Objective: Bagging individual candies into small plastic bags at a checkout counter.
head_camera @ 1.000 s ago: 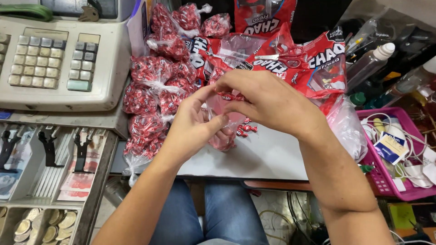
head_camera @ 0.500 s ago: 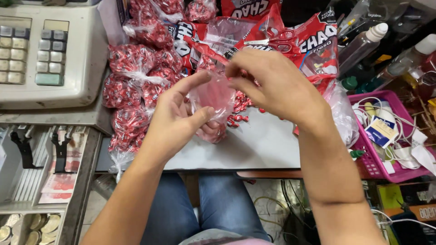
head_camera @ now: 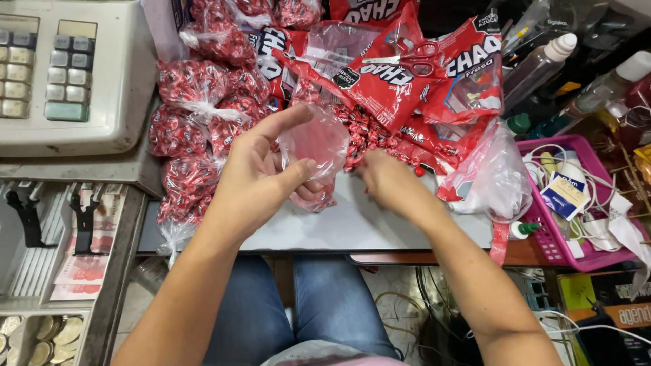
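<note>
- Head view is showing the left hand [head_camera: 261,173] pinching a small clear plastic bag [head_camera: 315,146] between thumb and forefinger, its mouth held open toward twelve o'clock, a few red candies sitting in its bottom just above the tabletop [head_camera: 352,227].
- Right hand [head_camera: 383,183] is lying curled, knuckles up, over the loose red candies [head_camera: 369,135] at three o'clock of the bag; whether it is holding any I cannot tell, since the fingers are folding underneath.
- Thin film is likely slipping from such a light pinch, so the bag could be sagging shut or tipping, spilling what is already inside.
- Candies being carried across could be missing the narrow, floppy mouth and rolling toward the near edge at six o'clock, then dropping to the floor by the knees.
- Scissors [head_camera: 410,64] are resting on the big red candy packet [head_camera: 400,88] at twelve o'clock; a hand sweeping up there could be catching the blades.
- Tied candy bundles [head_camera: 196,108] are crowding in at nine o'clock, so an elbow nudge could be pushing them off toward the open cash drawer [head_camera: 47,271].
</note>
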